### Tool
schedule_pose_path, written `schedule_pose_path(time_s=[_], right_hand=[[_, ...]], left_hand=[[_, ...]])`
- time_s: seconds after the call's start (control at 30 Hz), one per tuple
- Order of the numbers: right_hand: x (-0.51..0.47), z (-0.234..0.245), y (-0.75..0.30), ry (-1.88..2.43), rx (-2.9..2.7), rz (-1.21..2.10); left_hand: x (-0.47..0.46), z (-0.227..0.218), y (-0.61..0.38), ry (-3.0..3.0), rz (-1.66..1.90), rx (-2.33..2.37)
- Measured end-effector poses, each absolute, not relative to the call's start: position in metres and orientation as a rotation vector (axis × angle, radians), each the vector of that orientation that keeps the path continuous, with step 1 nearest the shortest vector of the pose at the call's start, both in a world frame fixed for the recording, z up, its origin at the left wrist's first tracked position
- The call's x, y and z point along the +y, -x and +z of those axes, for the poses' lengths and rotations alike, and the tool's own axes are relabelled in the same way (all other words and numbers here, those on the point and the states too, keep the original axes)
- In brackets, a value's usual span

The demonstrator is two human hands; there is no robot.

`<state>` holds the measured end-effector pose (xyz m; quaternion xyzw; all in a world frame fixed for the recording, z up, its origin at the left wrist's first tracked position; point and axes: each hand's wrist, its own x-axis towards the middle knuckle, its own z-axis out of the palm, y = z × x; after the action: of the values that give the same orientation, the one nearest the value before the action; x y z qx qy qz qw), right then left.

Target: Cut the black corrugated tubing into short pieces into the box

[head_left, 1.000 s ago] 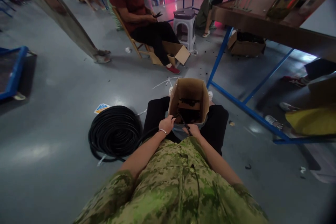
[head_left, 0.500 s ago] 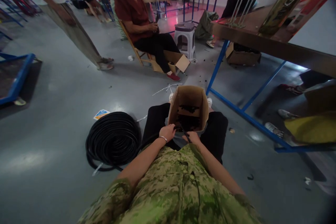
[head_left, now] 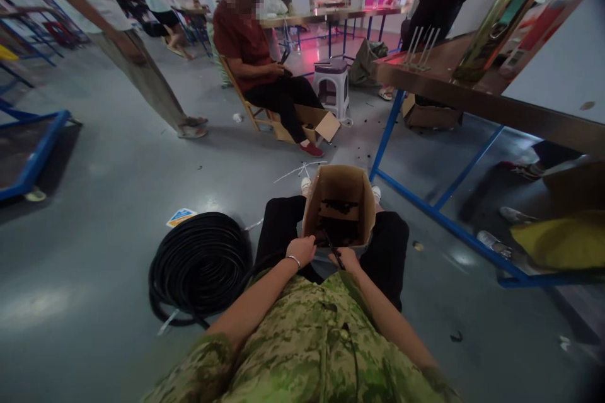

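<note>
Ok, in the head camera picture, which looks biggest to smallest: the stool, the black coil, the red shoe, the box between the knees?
1. Black coil
2. Box between the knees
3. Stool
4. Red shoe

The stool and shoe are farther away, so their real sizes may compare differently.

Open brown cardboard box point(head_left: 341, 181) is standing between black-trousered knees point(head_left: 282, 217); round coil of black cable or tubing point(head_left: 176, 264) is lying on grey floor point(head_left: 94, 233), left; grey-white plastic stool point(head_left: 337, 69) is standing beyond box.
</note>
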<state>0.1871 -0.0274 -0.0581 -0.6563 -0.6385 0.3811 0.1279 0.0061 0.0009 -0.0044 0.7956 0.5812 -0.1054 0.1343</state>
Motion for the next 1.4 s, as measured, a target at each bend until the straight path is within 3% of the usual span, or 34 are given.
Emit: schedule_pose_path(time_s=[0.37, 0.7, 0.83, 1.03, 1.2, 1.4], right_hand=[[-0.023, -0.067, -0.184, 2.026, -1.776, 1.160], [-0.012, -0.041, -0.186, 2.030, -1.697, 1.099], [-0.005, -0.019, -0.202, 1.981, -1.517, 1.148], [0.022, 0.029, -0.235, 1.960, -1.648, 0.819], [0.027, 0.036, -0.240, 1.699, -1.611, 0.991], [0.028, 0.020, -0.237, 1.601, -1.602, 1.087]], left_hand=[[0.007, -0.001, -0.022, -2.096, -0.332, 1.850], [0.022, 0.006, -0.020, -2.090, -0.302, 1.849], [0.033, 0.036, -0.010, -2.104, -0.079, 1.861], [0.073, 0.080, -0.005, -2.029, 0.437, 1.799], [0.091, 0.062, -0.019, -1.772, 0.851, 1.448], [0.089, 0.048, -0.030, -1.945, 0.799, 1.461]])
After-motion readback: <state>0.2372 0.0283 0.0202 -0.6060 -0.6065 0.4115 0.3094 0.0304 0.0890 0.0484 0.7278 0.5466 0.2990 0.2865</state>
